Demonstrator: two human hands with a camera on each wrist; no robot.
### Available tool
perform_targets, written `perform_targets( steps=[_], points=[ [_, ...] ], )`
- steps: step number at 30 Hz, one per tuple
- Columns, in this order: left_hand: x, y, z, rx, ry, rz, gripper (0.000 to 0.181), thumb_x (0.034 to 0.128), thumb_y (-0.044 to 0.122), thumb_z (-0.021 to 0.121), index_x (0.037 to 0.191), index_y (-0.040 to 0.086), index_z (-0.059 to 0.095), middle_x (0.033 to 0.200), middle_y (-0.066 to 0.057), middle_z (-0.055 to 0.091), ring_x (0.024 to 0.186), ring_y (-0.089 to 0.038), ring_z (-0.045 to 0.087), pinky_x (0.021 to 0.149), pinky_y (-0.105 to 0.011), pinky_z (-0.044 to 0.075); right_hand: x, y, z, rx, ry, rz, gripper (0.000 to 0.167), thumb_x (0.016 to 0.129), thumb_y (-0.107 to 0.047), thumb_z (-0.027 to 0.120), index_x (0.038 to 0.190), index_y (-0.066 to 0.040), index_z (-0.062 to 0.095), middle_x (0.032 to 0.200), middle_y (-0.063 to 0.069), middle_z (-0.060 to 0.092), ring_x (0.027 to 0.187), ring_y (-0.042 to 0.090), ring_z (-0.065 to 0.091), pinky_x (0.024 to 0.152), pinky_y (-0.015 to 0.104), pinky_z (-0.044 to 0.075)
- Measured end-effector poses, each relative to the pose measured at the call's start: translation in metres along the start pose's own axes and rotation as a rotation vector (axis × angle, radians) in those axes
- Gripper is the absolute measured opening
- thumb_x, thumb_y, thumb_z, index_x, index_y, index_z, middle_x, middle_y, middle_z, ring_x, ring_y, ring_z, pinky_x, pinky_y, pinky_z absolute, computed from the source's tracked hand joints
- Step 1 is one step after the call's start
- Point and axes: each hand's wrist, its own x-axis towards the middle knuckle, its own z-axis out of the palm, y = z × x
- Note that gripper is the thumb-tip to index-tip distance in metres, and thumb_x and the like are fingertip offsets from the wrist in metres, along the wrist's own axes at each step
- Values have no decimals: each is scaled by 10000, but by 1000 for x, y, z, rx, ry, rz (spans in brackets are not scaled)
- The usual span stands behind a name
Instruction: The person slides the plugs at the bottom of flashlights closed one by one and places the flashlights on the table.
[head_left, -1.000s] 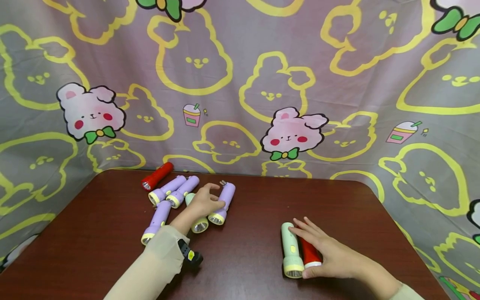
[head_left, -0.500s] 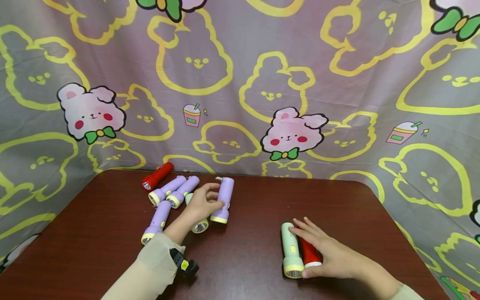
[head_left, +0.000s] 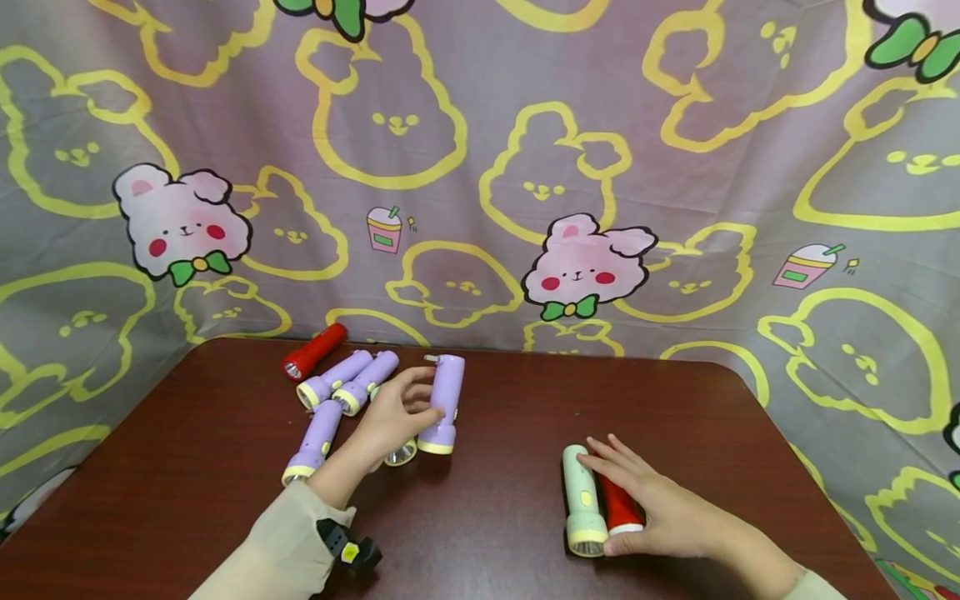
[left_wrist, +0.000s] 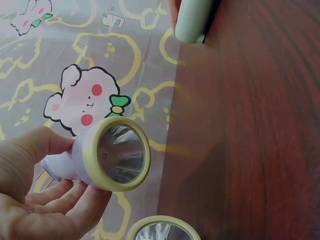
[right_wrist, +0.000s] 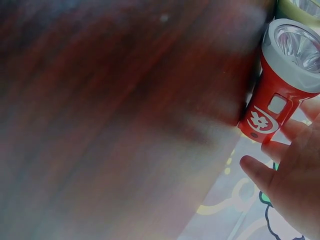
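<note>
My left hand (head_left: 392,419) pinches a purple flashlight (head_left: 447,392) between thumb and fingers, its yellow-rimmed head pointing down toward me. In the left wrist view the thumb and fingers grip the purple body (left_wrist: 62,165) behind the lens. Partly hidden behind that hand lies a green flashlight (head_left: 401,452). On the right, my right hand (head_left: 667,508) rests against a red flashlight (head_left: 618,504) with its fingers extended. A second green flashlight (head_left: 581,496) lies alongside the red one. The right wrist view shows the red flashlight (right_wrist: 270,100) beside the relaxed fingers.
Left of my left hand lie three more purple flashlights (head_left: 318,435), and behind them a red flashlight (head_left: 315,352) near the back edge of the dark wooden table (head_left: 510,533). A patterned curtain (head_left: 465,208) hangs behind the table.
My left hand has taken hold of the purple flashlight, raised it and tipped it more upright, then shifted slightly left with it. The right hand has stayed in place.
</note>
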Motion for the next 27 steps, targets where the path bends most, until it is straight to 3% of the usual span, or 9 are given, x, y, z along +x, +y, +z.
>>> perform_targets(
  steps=[7,19,27],
  points=[
    [-7,5,-1,-42,4,20,607,848,5,722,1391,-44,456,1211,-272,657,991,-289,683,843,-346,565,-1,0,-1,16,-31,22,924,776,-635,720,1544,-294,336,1642,82,266,1439,-165,-111,979,695,423],
    [-12,5,4,-84,25,-7,613,853,-5,718,1408,2,459,1217,-242,663,999,-269,677,852,-320,551,-2,-1,-3,15,-42,29,932,770,-614,741,1545,-296,331,1642,81,264,1476,-105,-76,1005,698,399],
    [-16,10,11,-133,15,-2,598,855,-13,714,1400,7,468,1204,-245,665,978,-248,677,820,-255,541,-3,-2,-3,17,-39,25,952,757,-605,757,1545,-281,335,1637,92,274,1432,-176,-114,1009,703,389]
  ],
)
